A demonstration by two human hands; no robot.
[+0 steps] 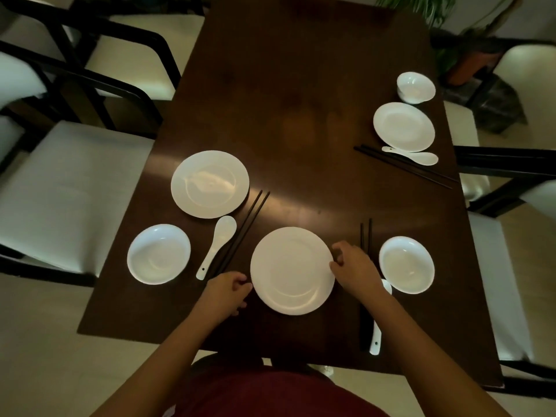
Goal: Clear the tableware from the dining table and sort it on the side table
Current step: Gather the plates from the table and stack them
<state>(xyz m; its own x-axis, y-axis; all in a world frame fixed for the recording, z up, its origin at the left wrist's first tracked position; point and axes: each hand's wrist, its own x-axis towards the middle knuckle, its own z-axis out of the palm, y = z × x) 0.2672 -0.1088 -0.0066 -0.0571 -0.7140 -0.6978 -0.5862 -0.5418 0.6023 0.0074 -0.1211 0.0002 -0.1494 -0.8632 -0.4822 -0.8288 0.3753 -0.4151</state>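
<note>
A white plate (pixel 291 270) lies flat near the front edge of the dark wooden dining table (pixel 301 100). My left hand (pixel 227 291) touches its left rim with curled fingers. My right hand (pixel 355 270) pinches its right rim. A white bowl (pixel 406 264) sits to the right, with black chopsticks (pixel 365 233) and a white spoon (pixel 376 335) partly hidden under my right arm. To the left lie a second plate (pixel 210 184), a bowl (pixel 159 253), a spoon (pixel 217 245) and chopsticks (pixel 243 233). At the far right are a plate (pixel 403 127), a bowl (pixel 415 87), a spoon (pixel 416 156) and chopsticks (pixel 406 167).
Chairs with pale seats and black frames stand along the left (pixel 66 194) and right (pixel 499 281) sides of the table. A potted plant (pixel 469 55) stands beyond the far right corner. The side table is not in view.
</note>
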